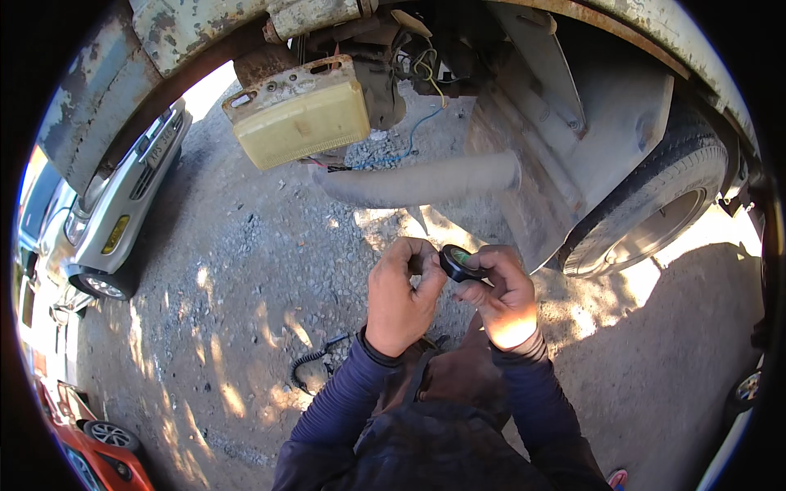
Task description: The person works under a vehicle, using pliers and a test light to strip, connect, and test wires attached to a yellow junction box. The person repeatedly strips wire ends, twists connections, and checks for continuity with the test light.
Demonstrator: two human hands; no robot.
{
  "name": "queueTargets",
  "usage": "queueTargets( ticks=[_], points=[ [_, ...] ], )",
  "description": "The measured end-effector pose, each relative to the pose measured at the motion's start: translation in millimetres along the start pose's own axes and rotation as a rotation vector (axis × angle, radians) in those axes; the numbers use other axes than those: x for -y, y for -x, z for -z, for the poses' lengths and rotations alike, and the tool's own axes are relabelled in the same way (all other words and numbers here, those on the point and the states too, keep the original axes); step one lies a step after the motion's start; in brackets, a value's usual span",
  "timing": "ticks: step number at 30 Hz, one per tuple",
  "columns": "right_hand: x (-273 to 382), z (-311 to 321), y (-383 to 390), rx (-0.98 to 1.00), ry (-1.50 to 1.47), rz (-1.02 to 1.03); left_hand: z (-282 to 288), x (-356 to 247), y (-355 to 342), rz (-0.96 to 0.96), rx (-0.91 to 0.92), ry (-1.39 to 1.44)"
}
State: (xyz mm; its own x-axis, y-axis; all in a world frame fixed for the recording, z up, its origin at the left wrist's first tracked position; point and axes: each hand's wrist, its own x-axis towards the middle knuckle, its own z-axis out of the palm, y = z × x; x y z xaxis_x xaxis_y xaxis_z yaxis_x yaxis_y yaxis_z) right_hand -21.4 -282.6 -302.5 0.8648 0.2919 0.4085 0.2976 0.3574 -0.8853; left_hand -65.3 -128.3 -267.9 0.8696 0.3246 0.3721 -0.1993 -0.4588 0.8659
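A small roll of black electrical tape [455, 263] with a green inner ring is held up between my two hands. My right hand [504, 293] grips it from the right, the thumb across its face. At its left edge, my left hand [403, 293] is closed in a pinch; whether a loose tape end lies between those fingertips is too small to tell. Beyond the hands hangs a yellowish rectangular lamp [303, 123] on a rusty bracket. A blue wire [416, 135] dangles to the right of the lamp, and a yellow wire [431, 72] hangs above it.
A thick grey pipe [426, 182] runs across ahead of my hands. A worn tyre [655, 200] stands at right, under rusted bodywork [196, 33]. A black coiled cable [304, 367] lies on the gravel ground [237, 286]. A white car [123, 213] and a red car [94, 450] stand at left.
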Motion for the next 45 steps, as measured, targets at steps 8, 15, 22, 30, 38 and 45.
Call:
queueTargets(
  ticks=[8,15,22,30,38,45],
  points=[
    [54,30,-65,-0.017,0.980,0.564,-8,-22,-63,-0.063,-0.052,0.234],
    [64,38,-156,-0.069,1.064,0.318,-25,-53,-130,-0.612,-0.530,-0.540],
    [54,30,-183,0.021,1.201,0.387,-26,-34,-153,-0.213,-0.268,-0.210],
    [47,25,-180,0.057,0.870,0.362,-32,-19,-155,-0.050,-0.203,0.203],
    [74,30,-172,0.123,1.088,0.494,-36,-23,-154,-0.067,-0.277,0.228],
    [98,0,-167,0.116,0.942,0.433,-59,-32,-139,-0.229,-0.471,0.154]
  ],
)
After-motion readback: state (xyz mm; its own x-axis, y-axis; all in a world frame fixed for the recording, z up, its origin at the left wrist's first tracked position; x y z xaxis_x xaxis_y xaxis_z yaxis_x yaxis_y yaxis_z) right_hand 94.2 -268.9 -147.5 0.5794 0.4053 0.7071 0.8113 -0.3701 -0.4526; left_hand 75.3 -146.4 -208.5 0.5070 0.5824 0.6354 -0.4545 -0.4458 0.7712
